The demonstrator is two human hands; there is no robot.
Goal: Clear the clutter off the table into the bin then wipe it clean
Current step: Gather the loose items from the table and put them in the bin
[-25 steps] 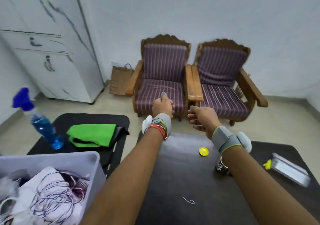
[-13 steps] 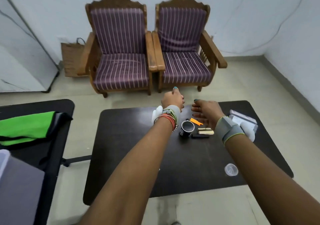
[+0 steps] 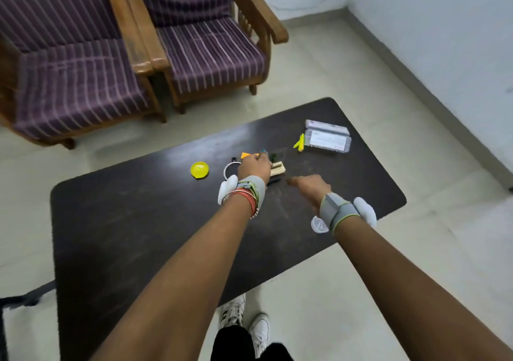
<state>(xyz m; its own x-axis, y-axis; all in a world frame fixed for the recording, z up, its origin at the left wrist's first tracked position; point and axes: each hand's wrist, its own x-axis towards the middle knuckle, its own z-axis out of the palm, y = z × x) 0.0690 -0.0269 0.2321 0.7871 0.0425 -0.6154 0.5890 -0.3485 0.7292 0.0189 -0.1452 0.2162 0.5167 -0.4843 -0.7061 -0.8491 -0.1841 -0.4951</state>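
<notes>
a: what's nearest?
b: two white shoes (image 3: 236, 312) on the floor, at the near edge of the dark tabletop (image 3: 125, 222). both forearms reach out over it.
a: the right hand?
b: the right hand (image 3: 309, 188) hangs low over the tabletop, blurred, fingers stretched loosely to the left with nothing in them. a clear plastic lid (image 3: 317, 226) lies half hidden under its wrist.
a: and the left?
b: the left hand (image 3: 254, 166) sits over a white-rimmed cup (image 3: 224, 170) with its fingers curled down. i cannot tell whether it really grips the cup.
a: the rest of the clutter?
b: a black pen-like thing (image 3: 274, 180) and a beige block (image 3: 279, 168) are just beside that hand, with an orange scrap (image 3: 245, 155) past it. a yellow lid (image 3: 200, 170) lies to its left. farther right, a yellow-green bit (image 3: 299, 143) lies just beside a clear plastic case (image 3: 327, 138).
a: beyond the tabletop?
b: two striped wooden armchairs (image 3: 208, 52), side by side.
</notes>
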